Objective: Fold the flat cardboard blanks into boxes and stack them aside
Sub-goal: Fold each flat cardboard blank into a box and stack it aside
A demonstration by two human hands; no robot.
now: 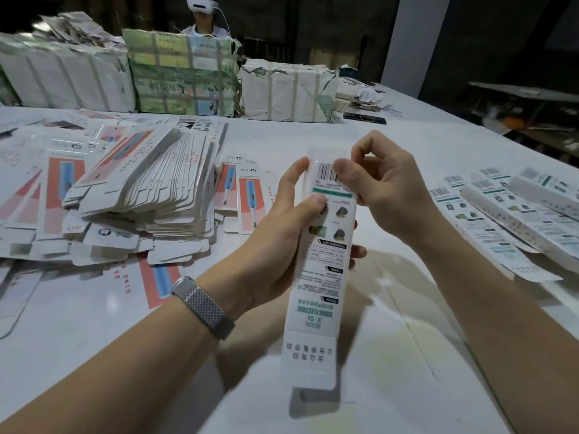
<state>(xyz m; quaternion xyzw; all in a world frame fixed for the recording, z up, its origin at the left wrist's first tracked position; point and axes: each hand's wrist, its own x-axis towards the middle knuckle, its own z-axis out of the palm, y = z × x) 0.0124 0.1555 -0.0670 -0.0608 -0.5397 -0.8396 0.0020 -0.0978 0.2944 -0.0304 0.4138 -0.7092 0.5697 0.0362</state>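
While the long white toothbrush box [326,245] stands nearly upright above the white table [391,355], its bottom flap hanging open nearest the camera, the left hand [282,236] wraps around its middle, thumb pressed on the printed face and fingers curled behind. The left wrist wears a metal mesh watch band [203,306]. The right hand [385,189] pinches the top flap by the barcode between thumb and forefinger, the other fingers curled. To the left lies a leaning stack of flat blanks [150,189]; to the right, folded boxes [517,208] lie side by side. Farther back stand strapped paper bundles [185,73], and behind them sits a person wearing a white headset [200,2].
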